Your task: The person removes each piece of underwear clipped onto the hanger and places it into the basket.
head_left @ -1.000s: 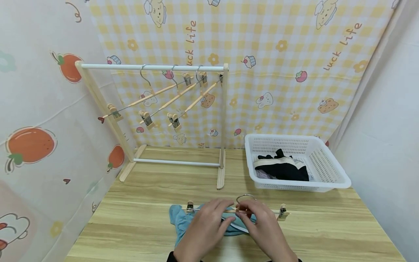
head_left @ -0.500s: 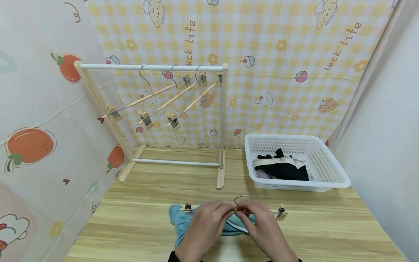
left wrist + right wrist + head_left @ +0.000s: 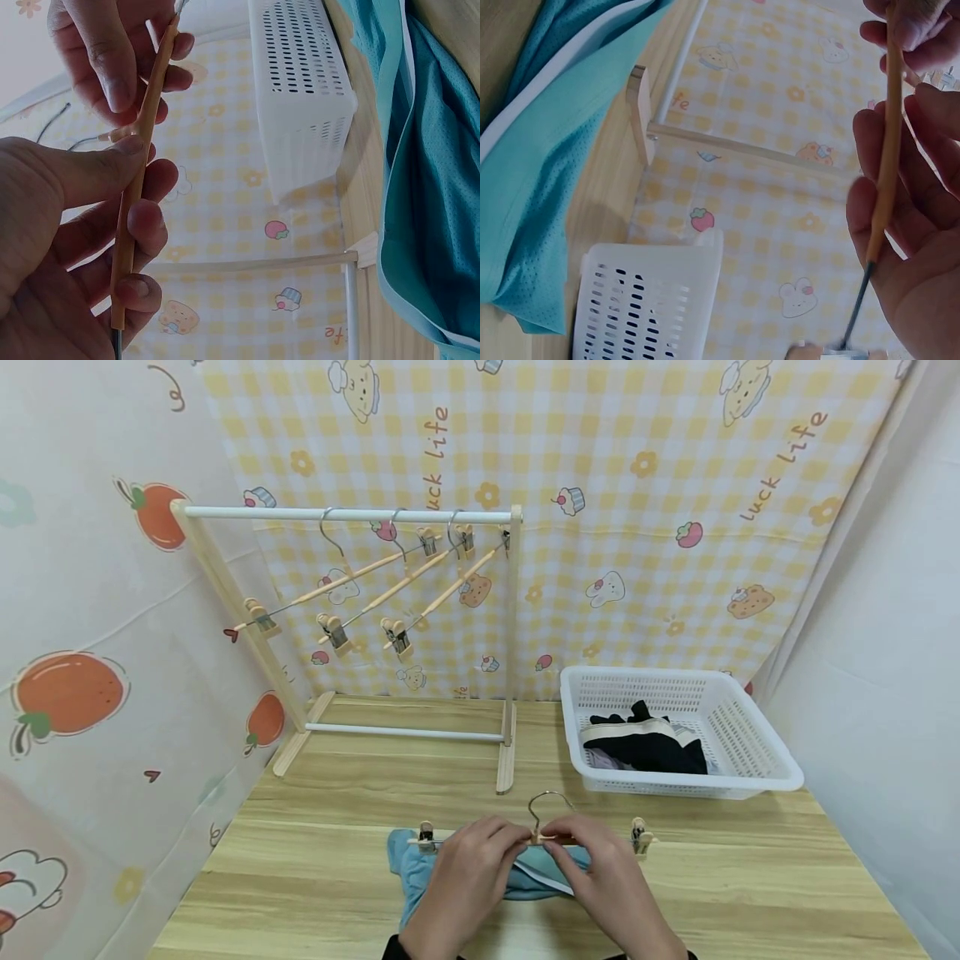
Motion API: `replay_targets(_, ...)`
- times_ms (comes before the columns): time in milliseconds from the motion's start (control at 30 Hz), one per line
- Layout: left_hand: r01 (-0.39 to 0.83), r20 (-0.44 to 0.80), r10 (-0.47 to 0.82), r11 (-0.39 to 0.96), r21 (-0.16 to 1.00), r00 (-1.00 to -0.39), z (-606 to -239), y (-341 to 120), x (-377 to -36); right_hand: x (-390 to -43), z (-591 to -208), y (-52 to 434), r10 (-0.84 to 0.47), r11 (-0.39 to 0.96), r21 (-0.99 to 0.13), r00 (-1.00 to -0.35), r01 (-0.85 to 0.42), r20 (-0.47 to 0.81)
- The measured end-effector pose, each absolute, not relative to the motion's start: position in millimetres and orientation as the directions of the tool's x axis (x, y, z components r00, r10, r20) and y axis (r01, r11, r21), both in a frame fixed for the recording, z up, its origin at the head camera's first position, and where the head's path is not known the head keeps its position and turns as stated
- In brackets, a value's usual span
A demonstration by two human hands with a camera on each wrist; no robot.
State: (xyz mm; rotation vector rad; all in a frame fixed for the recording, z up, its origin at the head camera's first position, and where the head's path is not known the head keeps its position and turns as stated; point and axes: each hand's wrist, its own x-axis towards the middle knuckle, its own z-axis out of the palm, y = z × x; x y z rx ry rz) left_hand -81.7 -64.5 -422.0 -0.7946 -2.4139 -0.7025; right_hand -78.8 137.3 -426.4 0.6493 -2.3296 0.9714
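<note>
A clip hanger (image 3: 536, 839) with a wooden middle bar is held level by both hands, its metal hook pointing up. My left hand (image 3: 471, 872) grips the bar left of the hook; in the left wrist view its thumb presses the wood and its fingers (image 3: 146, 225) curl round behind. On the other side my right hand (image 3: 609, 877) has its fingers (image 3: 866, 142) behind the bar. A metal clip (image 3: 426, 835) sits at the left end, another clip (image 3: 640, 837) at the right. Beneath the hanger lies a teal garment (image 3: 420, 864) with a white-edged band, partly hidden by the hands.
A wooden rack (image 3: 512, 635) with a white top rail (image 3: 262, 513) stands at the back left, carrying 3 clip hangers. To the right is a white perforated basket (image 3: 765, 752) holding black clothing (image 3: 648, 750) and other cloth. Patterned curtains enclose the wooden table (image 3: 750, 877).
The hanger has shifted slightly left, and its hook has tipped up to stand higher. Both hands have drawn closer together round the hook's base; the teal garment has stayed put.
</note>
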Motion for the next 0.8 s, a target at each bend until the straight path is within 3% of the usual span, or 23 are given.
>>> replay_targets(300, 0.580, 0.671, 0.271, 0.761, 0.290, -0.690, -426, -70, -84, -79, -426, 143, -0.213, 0.629, -0.450, -0.697, -0.635, 0.685)
replay_targets(633, 0.425, 0.611, 0.125, 0.824, 0.375, -0.781, -421, -86, -87, -80, -427, 143, -0.192, 0.647, -0.477, -0.733, -0.595, 0.653)
replay_targets(800, 0.388, 0.612, 0.072, 0.830, 0.401, -0.788, -420, -94, -90, -85, -431, 141, -0.229, 0.644, -0.470, -0.739, -0.603, 0.634)
